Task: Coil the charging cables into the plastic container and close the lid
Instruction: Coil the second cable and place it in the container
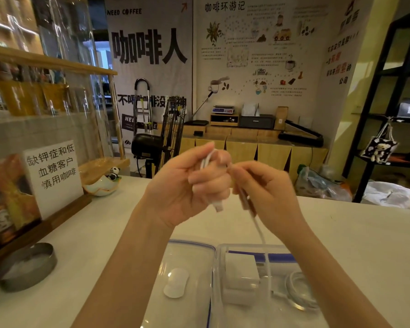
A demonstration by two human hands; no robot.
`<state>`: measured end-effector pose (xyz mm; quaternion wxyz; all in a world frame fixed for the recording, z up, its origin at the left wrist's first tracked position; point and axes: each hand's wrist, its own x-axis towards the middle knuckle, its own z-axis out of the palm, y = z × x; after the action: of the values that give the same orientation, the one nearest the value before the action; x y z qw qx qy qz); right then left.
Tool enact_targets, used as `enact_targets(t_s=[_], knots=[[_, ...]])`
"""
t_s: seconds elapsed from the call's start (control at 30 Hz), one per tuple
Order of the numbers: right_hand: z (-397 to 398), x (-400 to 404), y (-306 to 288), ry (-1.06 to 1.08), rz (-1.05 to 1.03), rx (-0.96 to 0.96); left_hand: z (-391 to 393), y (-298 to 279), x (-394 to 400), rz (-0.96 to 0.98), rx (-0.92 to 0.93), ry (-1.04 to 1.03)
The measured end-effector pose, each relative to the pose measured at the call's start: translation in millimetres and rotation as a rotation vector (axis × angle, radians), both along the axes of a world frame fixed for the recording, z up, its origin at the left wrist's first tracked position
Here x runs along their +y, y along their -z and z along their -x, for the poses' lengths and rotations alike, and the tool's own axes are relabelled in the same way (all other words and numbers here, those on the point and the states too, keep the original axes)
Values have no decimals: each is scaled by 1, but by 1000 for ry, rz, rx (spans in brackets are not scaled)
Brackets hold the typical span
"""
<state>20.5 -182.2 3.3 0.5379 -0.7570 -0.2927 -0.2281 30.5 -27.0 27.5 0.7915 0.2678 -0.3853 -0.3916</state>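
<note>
My left hand (pixel 189 185) is closed around loops of a white charging cable (pixel 258 229), with a plug end sticking out below the fist. My right hand (pixel 265 188) pinches the same cable just beside it; the loose length hangs down into the clear plastic container (pixel 217 280). Inside the container lie a white charger block (pixel 242 273) and another coiled white cable (pixel 298 292). The clear lid (pixel 187 256) with blue trim lies flat to the container's left. Both hands are blurred by motion.
A white counter (pixel 365 245) holds a round metal tin (pixel 26 266) at the left, a sign on a wooden stand (pixel 52 176) and a small bowl (pixel 102 185). A black fan (pixel 161 138) and shelves stand beyond the counter edge.
</note>
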Motion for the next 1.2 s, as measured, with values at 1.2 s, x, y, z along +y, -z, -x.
enact_targets(t_s=[1.2], knots=[[13,-2,-18,-96,137,144,-16,15,16,-776,-499,-158]])
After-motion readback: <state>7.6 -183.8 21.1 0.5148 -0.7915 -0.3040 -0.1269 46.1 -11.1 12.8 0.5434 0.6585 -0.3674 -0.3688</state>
